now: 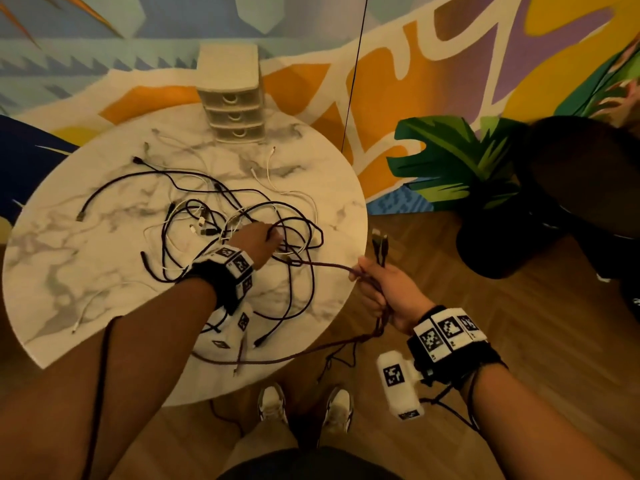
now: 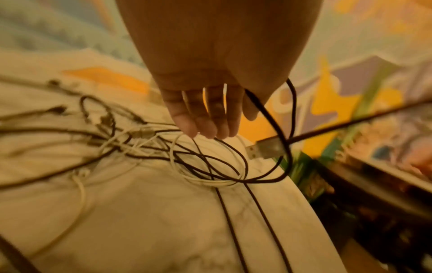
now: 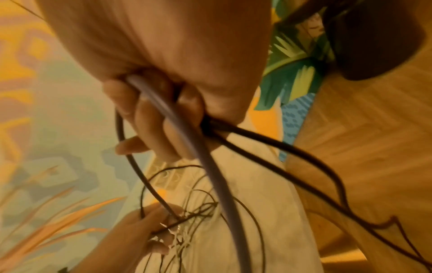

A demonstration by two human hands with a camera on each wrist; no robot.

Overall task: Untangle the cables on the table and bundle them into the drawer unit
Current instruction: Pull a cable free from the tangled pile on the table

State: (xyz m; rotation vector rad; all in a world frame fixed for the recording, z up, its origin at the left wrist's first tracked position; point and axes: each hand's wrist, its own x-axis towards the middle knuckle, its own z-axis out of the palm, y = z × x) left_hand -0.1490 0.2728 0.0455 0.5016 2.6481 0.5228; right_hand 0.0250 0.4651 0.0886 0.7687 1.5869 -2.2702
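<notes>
A tangle of black and white cables lies on the round marble table. My left hand reaches into the tangle's right side. In the left wrist view a black cable loop hooks round the thumb of this hand, whose fingers point down. My right hand hovers past the table's right edge, gripping a dark braided cable in folded strands, with USB plugs sticking up above the fist. That cable runs taut to the left hand. The beige drawer unit stands at the table's far edge, drawers closed.
A dark round stool or pot stands on the wooden floor right of the table, before a painted wall. Cable slack hangs off the table's near edge above my shoes. A loose white cable lies front left.
</notes>
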